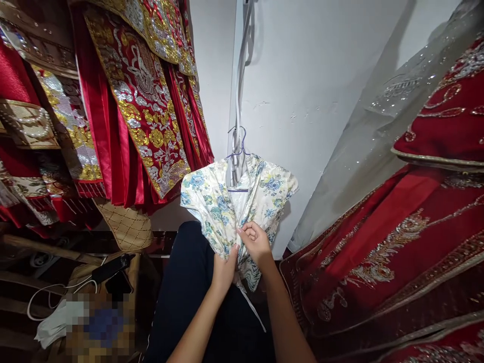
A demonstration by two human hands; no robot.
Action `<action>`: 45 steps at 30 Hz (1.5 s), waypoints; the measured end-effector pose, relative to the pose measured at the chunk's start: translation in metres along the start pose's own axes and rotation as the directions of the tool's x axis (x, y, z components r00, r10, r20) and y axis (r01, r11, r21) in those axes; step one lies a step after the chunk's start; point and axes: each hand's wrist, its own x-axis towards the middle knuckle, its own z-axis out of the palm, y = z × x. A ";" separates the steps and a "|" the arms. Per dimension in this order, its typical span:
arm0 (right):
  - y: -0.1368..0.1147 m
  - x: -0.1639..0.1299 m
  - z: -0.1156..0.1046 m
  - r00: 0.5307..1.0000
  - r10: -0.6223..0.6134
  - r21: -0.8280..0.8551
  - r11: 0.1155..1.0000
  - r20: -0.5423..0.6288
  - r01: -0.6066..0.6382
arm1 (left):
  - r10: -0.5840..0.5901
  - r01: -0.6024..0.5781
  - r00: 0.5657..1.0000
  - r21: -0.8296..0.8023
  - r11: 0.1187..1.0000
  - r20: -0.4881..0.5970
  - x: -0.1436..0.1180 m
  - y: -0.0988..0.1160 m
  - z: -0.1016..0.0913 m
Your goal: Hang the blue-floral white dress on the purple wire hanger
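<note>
A white blouse with blue and green flowers [270,187] hangs on a purple hanger [243,149] against the wall, its short sleeves spread to both sides. My left hand [227,264] grips the lower front of the blouse, thumb on top and the other fingers hidden by cloth. Just above and to the right, my right hand [256,243] pinches the front edge near the waist, its fingers curled. Below the hands a thin white tie [252,308] dangles over my dark trousers [189,282].
Red garments with gold and silver embroidery [151,111] hang on the left. More red beaded dresses [363,252] and a sheer sparkling veil [397,96] hang on the right. At lower left, a wooden stool [134,269] holds a black device [110,267], a white cable [32,302] and partly blurred items.
</note>
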 end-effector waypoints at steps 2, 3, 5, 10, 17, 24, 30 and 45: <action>0.002 0.000 0.000 0.999 0.013 -0.018 1.000 -0.031 -0.013 | 0.014 -0.014 1.000 0.001 1.000 0.004 -0.003 0.002 0.002; 0.003 0.000 0.000 0.999 0.022 -0.034 0.999 -0.047 -0.023 | 0.020 -0.020 1.000 0.007 1.000 0.003 -0.004 0.003 0.003; 0.005 0.001 0.000 0.997 0.042 -0.068 0.997 -0.065 -0.047 | 0.035 -0.035 0.999 0.028 0.999 -0.003 -0.005 0.007 0.004; 0.010 0.004 -0.004 0.993 0.117 -0.069 0.991 -0.032 -0.119 | 0.063 -0.066 0.998 0.099 0.993 0.028 -0.006 0.017 0.003; 0.008 0.000 -0.017 0.993 0.102 0.060 0.993 0.063 -0.106 | -0.071 0.083 0.991 0.106 0.991 -0.114 -0.006 0.000 -0.013; 0.001 -0.011 -0.022 0.995 0.056 0.016 0.998 0.082 -0.057 | 0.262 -0.153 0.923 0.357 0.922 -0.283 0.004 0.009 -0.019; -0.004 -0.015 -0.015 0.970 0.078 -0.024 0.997 0.232 -0.074 | 0.179 -0.239 0.962 0.323 0.916 0.205 0.014 0.024 0.004; -0.153 0.167 -0.039 0.928 -0.345 -0.723 0.605 0.142 0.335 | 0.141 -0.301 0.906 0.374 0.877 0.400 0.008 0.026 -0.014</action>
